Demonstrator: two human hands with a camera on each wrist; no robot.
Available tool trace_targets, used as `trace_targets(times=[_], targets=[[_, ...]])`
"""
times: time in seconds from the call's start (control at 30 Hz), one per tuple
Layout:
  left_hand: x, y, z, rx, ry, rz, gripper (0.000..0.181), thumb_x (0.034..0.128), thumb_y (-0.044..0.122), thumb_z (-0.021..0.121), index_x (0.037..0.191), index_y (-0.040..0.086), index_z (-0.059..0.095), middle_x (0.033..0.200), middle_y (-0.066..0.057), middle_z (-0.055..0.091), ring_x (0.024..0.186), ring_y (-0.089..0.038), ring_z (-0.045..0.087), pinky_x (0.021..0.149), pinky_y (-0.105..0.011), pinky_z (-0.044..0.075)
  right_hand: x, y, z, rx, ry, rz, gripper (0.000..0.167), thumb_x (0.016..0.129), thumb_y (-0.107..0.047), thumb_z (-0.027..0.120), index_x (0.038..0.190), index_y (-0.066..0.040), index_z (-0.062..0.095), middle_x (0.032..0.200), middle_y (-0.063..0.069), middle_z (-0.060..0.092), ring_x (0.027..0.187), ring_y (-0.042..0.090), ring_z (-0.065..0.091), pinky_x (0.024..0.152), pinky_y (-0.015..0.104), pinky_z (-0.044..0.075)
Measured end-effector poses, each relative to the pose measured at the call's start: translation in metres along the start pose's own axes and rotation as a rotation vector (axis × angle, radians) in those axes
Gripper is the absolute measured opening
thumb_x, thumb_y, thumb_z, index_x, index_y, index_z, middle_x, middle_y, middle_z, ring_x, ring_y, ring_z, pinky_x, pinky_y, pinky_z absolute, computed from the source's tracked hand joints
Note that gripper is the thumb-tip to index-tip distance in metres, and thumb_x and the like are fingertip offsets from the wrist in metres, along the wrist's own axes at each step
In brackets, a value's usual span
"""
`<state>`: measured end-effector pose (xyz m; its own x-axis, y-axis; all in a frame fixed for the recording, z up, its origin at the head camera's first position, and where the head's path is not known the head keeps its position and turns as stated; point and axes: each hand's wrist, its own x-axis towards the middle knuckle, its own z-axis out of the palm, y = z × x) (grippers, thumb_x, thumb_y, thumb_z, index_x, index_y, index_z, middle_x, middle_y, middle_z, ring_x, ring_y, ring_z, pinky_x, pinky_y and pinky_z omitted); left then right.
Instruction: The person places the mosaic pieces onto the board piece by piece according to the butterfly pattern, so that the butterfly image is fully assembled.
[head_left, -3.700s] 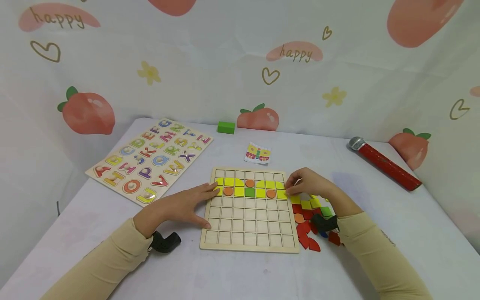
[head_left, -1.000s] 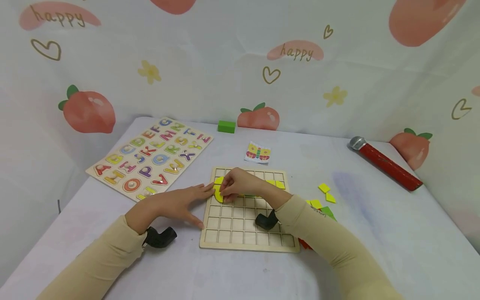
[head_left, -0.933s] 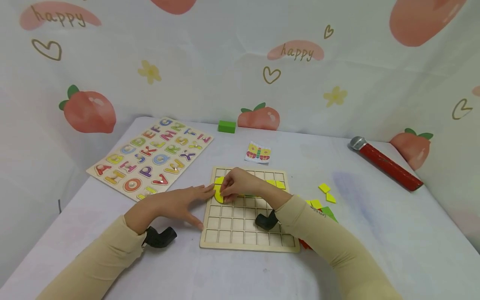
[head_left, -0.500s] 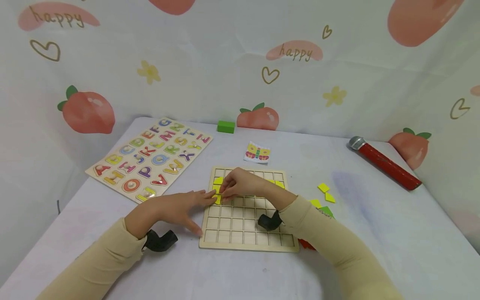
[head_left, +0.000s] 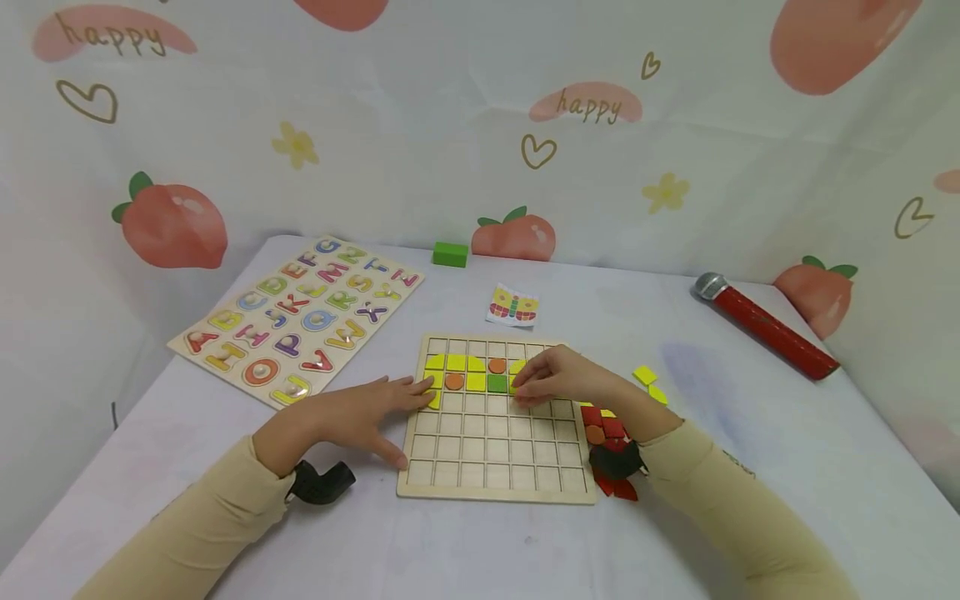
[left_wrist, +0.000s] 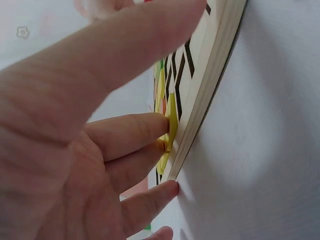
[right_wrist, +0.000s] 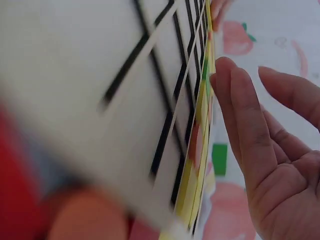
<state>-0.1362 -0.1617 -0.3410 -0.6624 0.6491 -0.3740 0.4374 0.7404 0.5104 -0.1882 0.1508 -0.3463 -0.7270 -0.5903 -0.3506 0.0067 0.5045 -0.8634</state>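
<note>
A wooden grid board lies in front of me with flat coloured pieces in its upper rows. Among them are orange circles and a green square. My left hand rests at the board's left edge, fingers outstretched. Its fingertips touch a yellow piece in the leftmost column. Over the right part of the filled rows is my right hand, which hides some pieces there. The right wrist view shows its fingers nearly straight, the thumb apart, and nothing held.
Loose red pieces and yellow pieces lie right of the board. Behind it are a butterfly pattern card and a green block. A letter puzzle lies back left, a red microphone back right.
My right hand went from the board's right side to its left column, then back rightward. A yellow rounded piece now lies in the third row at the left. The left hand barely shifted.
</note>
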Motion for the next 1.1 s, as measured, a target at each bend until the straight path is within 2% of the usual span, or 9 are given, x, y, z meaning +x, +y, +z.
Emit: trace_targets(times=[0.23,0.5,0.7,0.9,1.1], targets=[[0.000,-0.005,-0.001,-0.037,-0.006,0.001,0.091,0.0731,0.045,0.075,0.146,0.014,0.031,0.157,-0.002,0.017,0.145,-0.034,0.007,0.116,-0.054,0.007,-0.030,0.027,-0.028,0.064,0.064,0.058,0.040,0.085,-0.022,0.068,0.112,0.006,0.061,0.099,0.009,0.071,0.085,0.015,0.069,0.084,0.032,0.055],[0.003,-0.010,0.000,-0.022,0.006,0.075,0.090,0.0730,0.043,0.075,0.145,0.010,0.033,0.156,-0.006,0.021,0.144,-0.037,0.008,0.115,-0.055,0.004,-0.051,0.047,-0.047,-0.041,0.137,0.108,0.039,0.086,-0.022,0.067,0.113,0.005,0.062,0.104,0.012,0.068,0.085,0.016,0.065,0.082,0.032,0.055],[0.004,-0.009,0.001,0.003,0.019,0.054,0.086,0.0746,0.044,0.074,0.144,0.011,0.035,0.155,-0.004,0.023,0.144,-0.035,0.011,0.116,-0.054,0.008,-0.050,0.054,-0.053,-0.141,0.215,0.162,0.035,0.085,-0.020,0.067,0.113,0.002,0.063,0.109,0.014,0.065,0.090,0.016,0.060,0.083,0.029,0.054],[0.005,-0.004,0.001,0.000,0.057,-0.004,0.078,0.0757,0.044,0.073,0.142,0.018,0.041,0.155,0.002,0.023,0.144,-0.026,0.017,0.115,-0.048,0.020,-0.043,0.057,-0.053,-0.219,0.186,0.174,0.028,0.081,-0.017,0.071,0.103,0.000,0.065,0.090,0.008,0.057,0.085,0.019,0.051,0.076,0.025,0.047],[0.006,-0.006,0.002,-0.020,0.076,0.016,0.078,0.0758,0.043,0.073,0.142,0.018,0.041,0.156,-0.001,0.021,0.144,-0.028,0.017,0.115,-0.048,0.021,-0.037,0.057,-0.053,-0.251,0.169,0.165,0.023,0.079,-0.014,0.073,0.095,0.000,0.064,0.082,0.005,0.056,0.078,0.018,0.051,0.071,0.023,0.046]])
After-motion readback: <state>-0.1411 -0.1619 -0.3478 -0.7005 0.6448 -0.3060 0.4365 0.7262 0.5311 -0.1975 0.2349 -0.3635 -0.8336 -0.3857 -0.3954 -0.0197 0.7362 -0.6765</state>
